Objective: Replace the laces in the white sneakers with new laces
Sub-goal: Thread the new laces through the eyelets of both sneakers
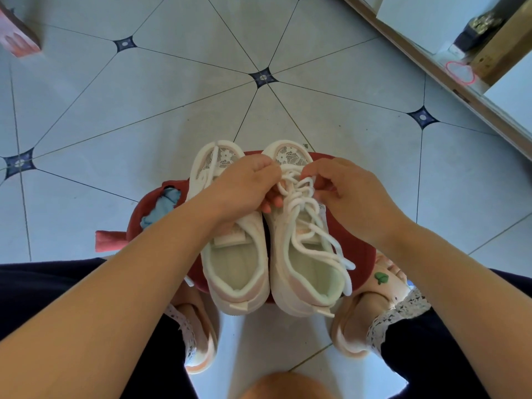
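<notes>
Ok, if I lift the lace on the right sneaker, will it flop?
Probably floppy: the lace lies in slack loops, ends drooping over the sneaker. Likely light, being thin. It may snag rather than slide free, being threaded through it.

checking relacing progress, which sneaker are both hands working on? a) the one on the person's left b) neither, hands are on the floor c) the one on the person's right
c: the left hand and right hand both pinch the white lace near the toe of the right sneaker.
</notes>
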The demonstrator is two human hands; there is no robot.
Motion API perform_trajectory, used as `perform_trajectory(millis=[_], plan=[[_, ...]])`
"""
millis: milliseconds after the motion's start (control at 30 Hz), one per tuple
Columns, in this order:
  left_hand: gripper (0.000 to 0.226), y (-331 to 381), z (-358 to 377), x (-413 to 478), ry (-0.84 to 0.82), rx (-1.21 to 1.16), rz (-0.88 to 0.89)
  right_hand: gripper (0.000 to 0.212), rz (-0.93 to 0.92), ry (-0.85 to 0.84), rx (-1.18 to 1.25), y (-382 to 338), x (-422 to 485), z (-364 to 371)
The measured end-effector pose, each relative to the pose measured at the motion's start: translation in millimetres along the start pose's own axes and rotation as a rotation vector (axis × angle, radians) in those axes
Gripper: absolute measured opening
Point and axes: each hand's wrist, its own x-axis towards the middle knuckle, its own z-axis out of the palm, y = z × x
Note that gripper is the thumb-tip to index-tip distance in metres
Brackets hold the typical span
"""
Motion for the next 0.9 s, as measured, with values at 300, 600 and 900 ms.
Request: perform_trajectory(millis=[300,600,900], plan=[[0.017,1.9,-0.6,-2.0,0.061,-0.080,-0.101,0.021,-0.059,-0.021,-0.034,4.8,0.2,-5.1],[0.023,3.8,3.9,-3.5,0.146,0.418,0.128,0.027,-0.142,0.048,-0.169,6.5,-1.4,0.5],[0.031,-2.2,4.1,-3.6,0.171,0.197,0.051,0.025,-0.085,0.121,-0.074,6.7,-4.0,2.3]])
